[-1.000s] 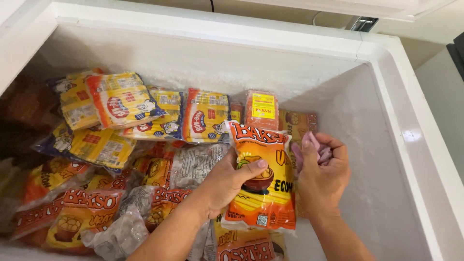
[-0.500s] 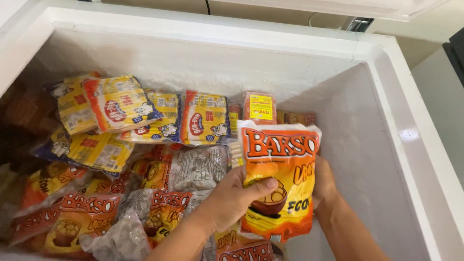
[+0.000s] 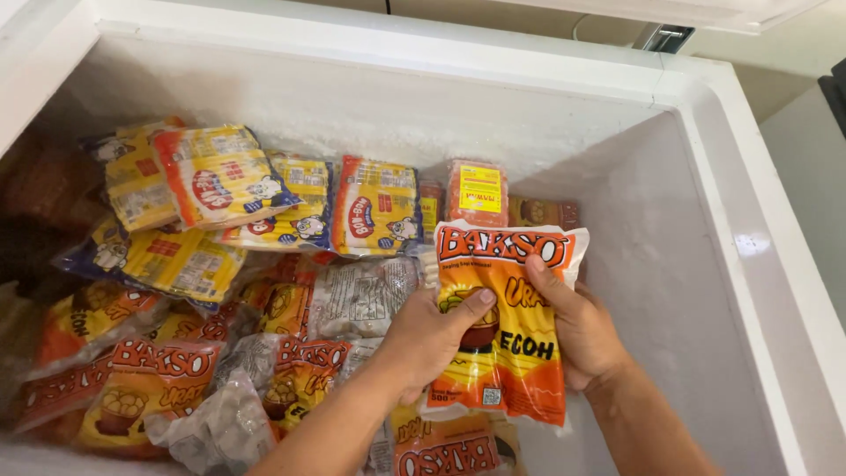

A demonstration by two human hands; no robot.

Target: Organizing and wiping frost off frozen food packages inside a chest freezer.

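white chest freezer (image 3: 758, 264) with frosty inner walls, beige wall (image 3: 775, 62) behind it, grey floor (image 3: 806, 167) on the right, bright even light.

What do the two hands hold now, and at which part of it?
Both hold one orange frozen-food packet: the left hand at its left edge, the right hand at its right edge.

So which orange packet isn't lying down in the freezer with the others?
The orange packet held upright between the left hand and right hand; the other orange packets lie flat in the pile.
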